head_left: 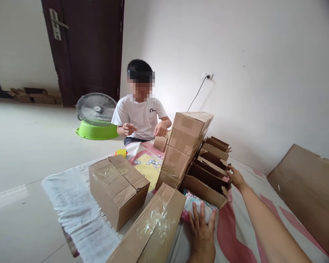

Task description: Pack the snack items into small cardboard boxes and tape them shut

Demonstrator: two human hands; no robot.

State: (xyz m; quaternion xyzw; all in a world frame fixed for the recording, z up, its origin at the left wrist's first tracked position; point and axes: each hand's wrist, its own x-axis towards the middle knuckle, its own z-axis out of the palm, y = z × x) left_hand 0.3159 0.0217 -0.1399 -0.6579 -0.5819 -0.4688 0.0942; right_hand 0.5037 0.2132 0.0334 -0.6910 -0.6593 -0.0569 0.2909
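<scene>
My left hand (203, 232) lies with fingers spread on a soft plastic packet (195, 200) in white, pink and teal. Beyond the packet stands a row of open cardboard boxes (209, 186), their flaps up and their insides dark. At the right side of that row, my right hand (236, 178) has its fingers closed on the edge of one open box. Left of my left hand lies a long taped carton (159, 223). Closed cartons are stacked in a tilted-looking wall (178, 153) beside the open boxes.
Another taped carton (117, 186) sits on the cloth-covered table (238, 233). A person (141, 117) sits across, hands raised near a small box (161, 143). There is a yellow-orange tape dispenser (121, 152). A large cardboard sheet (306, 193) leans at right; a fan (97, 109) stands behind.
</scene>
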